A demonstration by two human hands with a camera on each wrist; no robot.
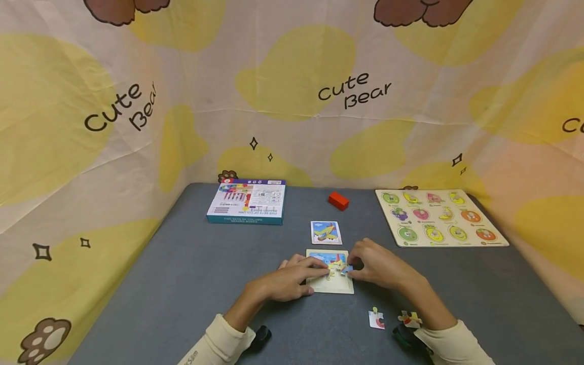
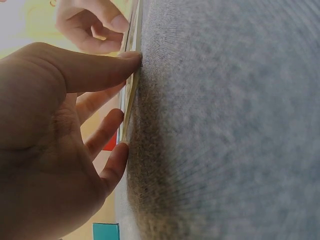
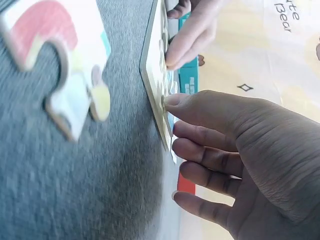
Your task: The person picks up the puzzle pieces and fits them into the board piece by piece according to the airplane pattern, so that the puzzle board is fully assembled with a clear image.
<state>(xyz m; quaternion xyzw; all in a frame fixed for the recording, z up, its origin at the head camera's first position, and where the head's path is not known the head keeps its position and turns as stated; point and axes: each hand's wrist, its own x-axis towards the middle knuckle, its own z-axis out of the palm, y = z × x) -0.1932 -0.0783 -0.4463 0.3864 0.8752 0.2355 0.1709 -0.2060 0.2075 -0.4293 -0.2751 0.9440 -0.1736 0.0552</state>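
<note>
"Resting on the puzzle tray [image 1: 335, 288], the left hand [image 1: 289, 279] has its fingers spread, doesn't it?"

"Yes, thumb at the near corner. To its right, the blue piece [image 1: 345, 270] sits over the tray's right side, between the right hand's [image 1: 376, 263] thumb and forefinger. They seem to pinch it, though they partly cover it."

"What do the wrist views add?"

"The left one shows the tray edge-on, little fingertip against its rim; the right one shows that hand's other fingers fanned apart. Only the head view gives the whole layout."

"Which is?"

"From the left: a box [image 1: 246, 201], an airplane card [image 1: 326, 232] just beyond the tray, a red block [image 1: 338, 201], a pink-and-white piece [image 1: 376, 319], a multicoloured piece [image 1: 409, 319], a fruit board [image 1: 441, 218]."

"Anything in the way?"

"Left fingers hide some of the tray; a dark wrist device [image 1: 406, 335] crowds the multicoloured piece."
</note>
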